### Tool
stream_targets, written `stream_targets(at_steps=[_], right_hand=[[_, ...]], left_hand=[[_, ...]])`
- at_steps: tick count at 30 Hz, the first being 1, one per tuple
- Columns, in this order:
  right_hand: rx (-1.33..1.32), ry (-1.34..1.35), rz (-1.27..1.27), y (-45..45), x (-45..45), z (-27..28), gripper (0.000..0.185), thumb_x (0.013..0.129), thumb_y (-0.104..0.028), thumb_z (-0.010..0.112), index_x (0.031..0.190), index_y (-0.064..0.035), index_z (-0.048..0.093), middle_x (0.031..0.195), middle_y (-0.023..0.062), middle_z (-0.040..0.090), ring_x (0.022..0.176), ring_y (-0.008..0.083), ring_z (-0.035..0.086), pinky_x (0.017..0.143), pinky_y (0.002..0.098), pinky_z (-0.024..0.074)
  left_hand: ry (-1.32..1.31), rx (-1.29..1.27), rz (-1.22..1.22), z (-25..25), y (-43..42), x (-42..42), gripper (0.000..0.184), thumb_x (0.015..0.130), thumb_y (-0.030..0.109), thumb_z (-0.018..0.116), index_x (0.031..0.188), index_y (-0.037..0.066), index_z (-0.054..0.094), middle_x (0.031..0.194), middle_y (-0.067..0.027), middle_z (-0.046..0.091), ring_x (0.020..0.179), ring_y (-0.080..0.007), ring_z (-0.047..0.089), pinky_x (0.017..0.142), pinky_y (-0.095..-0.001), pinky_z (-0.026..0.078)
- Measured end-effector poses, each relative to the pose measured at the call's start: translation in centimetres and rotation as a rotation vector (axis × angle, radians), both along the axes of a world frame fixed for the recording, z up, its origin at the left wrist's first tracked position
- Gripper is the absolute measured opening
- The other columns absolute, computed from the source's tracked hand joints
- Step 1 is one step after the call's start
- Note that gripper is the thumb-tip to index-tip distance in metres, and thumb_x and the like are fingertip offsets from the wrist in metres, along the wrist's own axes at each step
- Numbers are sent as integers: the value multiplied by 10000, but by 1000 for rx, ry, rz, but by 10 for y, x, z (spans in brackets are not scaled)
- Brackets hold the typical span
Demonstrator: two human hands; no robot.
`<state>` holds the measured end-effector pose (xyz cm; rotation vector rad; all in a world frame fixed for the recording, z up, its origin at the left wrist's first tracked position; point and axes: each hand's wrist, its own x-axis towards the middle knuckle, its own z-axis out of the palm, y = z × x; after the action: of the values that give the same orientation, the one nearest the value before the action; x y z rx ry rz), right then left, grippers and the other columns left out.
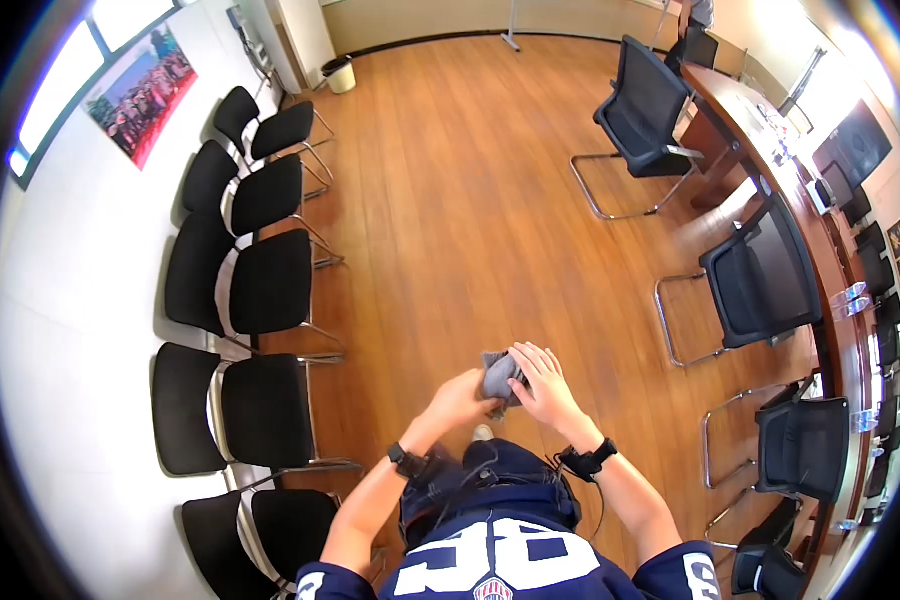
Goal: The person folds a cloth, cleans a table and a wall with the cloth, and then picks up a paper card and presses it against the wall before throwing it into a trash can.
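Note:
A crumpled grey cloth is held between my two hands in front of my body, above the wooden floor. My left hand grips its lower left side, with the fingers partly hidden by the cloth. Against the cloth's right side lies my right hand, its thumb on the cloth and its fingers extended over the upper edge. Both wrists wear black bands.
Black chairs line the white wall at left. At right, black mesh chairs stand along a long brown table holding bottles. A bin stands at the far left. A person is partly visible at the far right.

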<state>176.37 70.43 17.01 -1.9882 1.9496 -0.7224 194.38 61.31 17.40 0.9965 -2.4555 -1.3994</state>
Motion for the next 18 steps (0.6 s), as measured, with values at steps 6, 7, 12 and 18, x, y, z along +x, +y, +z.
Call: stream_targets(at_steps=[6, 7, 12, 18], right_hand=[[325, -591, -19, -46, -51, -23, 724, 808, -375, 662, 1349, -4, 355, 1350, 225, 409, 1266, 337, 392, 1052, 391, 326], [286, -666, -24, -60, -58, -29, 723, 800, -393, 672, 1329, -3, 372, 1296, 241, 463, 1202, 337, 469, 1005, 387, 376], [398, -725, -65, -161, -120, -28, 676, 786, -431, 679, 1230, 21, 444, 1122, 248, 581, 1058, 347, 573, 883, 395, 457], [305, -619, -250, -300, -231, -12, 535, 796, -409, 666, 1085, 18, 524, 1012, 227, 616, 963, 361, 597, 812, 406, 480]], left_hand=[[121, 147, -184, -25, -75, -58, 405, 727, 247, 705, 1009, -15, 577, 918, -174, 615, 859, -250, 609, 750, -339, 472], [72, 255, -200, -27, -94, -67, 415, 741, 247, 710, 1039, -12, 582, 923, -141, 622, 862, -198, 596, 758, -319, 472], [99, 645, -142, -19, -194, -129, 495, 800, 276, 704, 1190, 13, 548, 1020, -48, 622, 928, -118, 559, 814, -278, 466], [47, 644, -193, -29, -357, -249, 482, 838, 235, 669, 1228, 19, 485, 1112, -54, 573, 1006, -117, 525, 881, -270, 438]])
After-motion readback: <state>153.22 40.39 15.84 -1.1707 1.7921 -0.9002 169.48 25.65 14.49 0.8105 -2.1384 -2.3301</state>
